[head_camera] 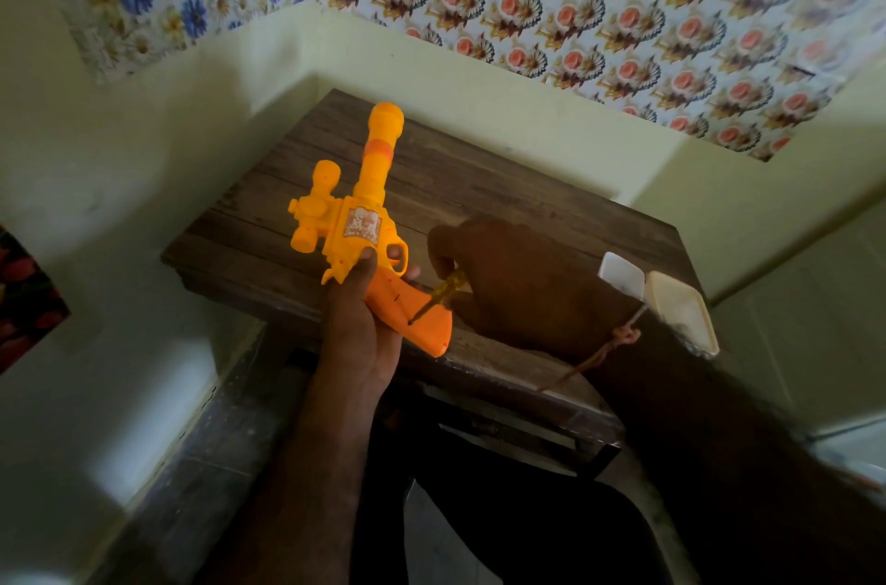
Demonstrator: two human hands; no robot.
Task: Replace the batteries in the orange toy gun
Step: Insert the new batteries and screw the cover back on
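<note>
My left hand [357, 321] holds the orange toy gun [357, 220] by its grip, barrel pointing up and away over the wooden table [503, 201]. My right hand [518, 287] is shut on a small screwdriver [438, 297] with a yellow handle. Its dark tip touches the lower part of the darker orange grip [407, 311]. No batteries are visible.
A white plastic container [683, 309] and a smaller white lid [623, 275] lie at the table's right edge, behind my right wrist. A cord is tied around that wrist. The table stands in a corner of pale walls with flowered paper above.
</note>
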